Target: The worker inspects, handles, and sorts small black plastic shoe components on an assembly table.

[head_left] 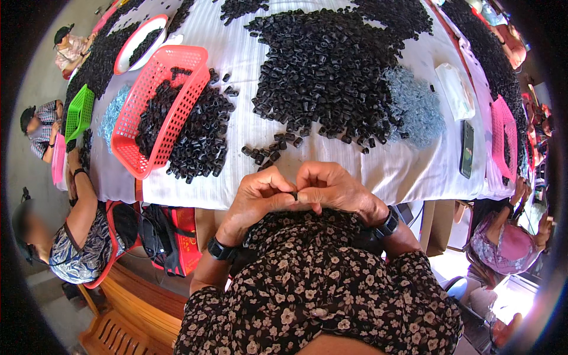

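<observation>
Just over the table's front edge, my left hand (265, 192) and my right hand (330, 187) meet fingertip to fingertip. Between them is a small black plastic piece (295, 195), mostly covered by the fingers; both hands pinch at it. A few loose black pieces (266, 155) lie on the cloth beyond my left hand. Past my right hand spreads a large heap of short black tubular pieces (322, 71), with a tangle of pale blue, wiry small parts (417, 109) against its right side.
A coral perforated basket (127, 127) stands at left, partly filled, with more black pieces (201, 133) beside it. At right lie a phone (467, 150) and a white plastic packet (454, 92). Other people sit along both sides, near a green basket (78, 112) and a pink basket (503, 139).
</observation>
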{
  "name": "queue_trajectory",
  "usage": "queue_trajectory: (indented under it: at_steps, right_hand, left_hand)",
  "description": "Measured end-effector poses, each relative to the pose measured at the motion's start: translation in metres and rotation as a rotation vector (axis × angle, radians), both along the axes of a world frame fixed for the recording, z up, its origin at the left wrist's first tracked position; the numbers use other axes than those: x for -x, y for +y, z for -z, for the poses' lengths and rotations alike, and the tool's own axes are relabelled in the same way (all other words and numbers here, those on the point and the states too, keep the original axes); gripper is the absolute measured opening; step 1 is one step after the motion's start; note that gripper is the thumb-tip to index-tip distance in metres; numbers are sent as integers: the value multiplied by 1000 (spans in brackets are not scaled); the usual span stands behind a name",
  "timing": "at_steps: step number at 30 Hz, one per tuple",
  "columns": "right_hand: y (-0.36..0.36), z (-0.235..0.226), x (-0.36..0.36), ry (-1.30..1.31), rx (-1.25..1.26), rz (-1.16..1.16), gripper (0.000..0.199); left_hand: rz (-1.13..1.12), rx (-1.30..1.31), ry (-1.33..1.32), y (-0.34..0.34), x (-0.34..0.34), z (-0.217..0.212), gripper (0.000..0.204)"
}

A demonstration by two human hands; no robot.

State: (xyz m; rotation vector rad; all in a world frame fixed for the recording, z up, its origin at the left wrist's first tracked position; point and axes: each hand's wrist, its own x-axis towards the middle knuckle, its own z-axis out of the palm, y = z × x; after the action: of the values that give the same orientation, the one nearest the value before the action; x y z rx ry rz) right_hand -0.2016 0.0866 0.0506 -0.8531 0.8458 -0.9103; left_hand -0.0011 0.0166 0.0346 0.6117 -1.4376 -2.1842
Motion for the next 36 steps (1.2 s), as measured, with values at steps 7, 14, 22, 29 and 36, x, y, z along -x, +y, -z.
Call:
queue_trajectory:
  at_steps: [7,14,22,29,36]
  right_hand:
    - [6,3,-5,170,154,97,8]
    - [3,9,-2,276,111,52,11]
    - [-8,9,7,382,56,-184,22]
    - [-38,-2,6,800,410,181,14]
    - [-68,26,-20,1178,769,164,21]
  left_hand:
    - [-31,-93,-30,0,4,3,11]
    - [3,-105,-93,4,0,14,10]
    - [152,-167,44,-2,-4,19,6]
    - [271,-153,58,-8,-2,35,8]
    - [365,-88,6,-9,-2,39,9]
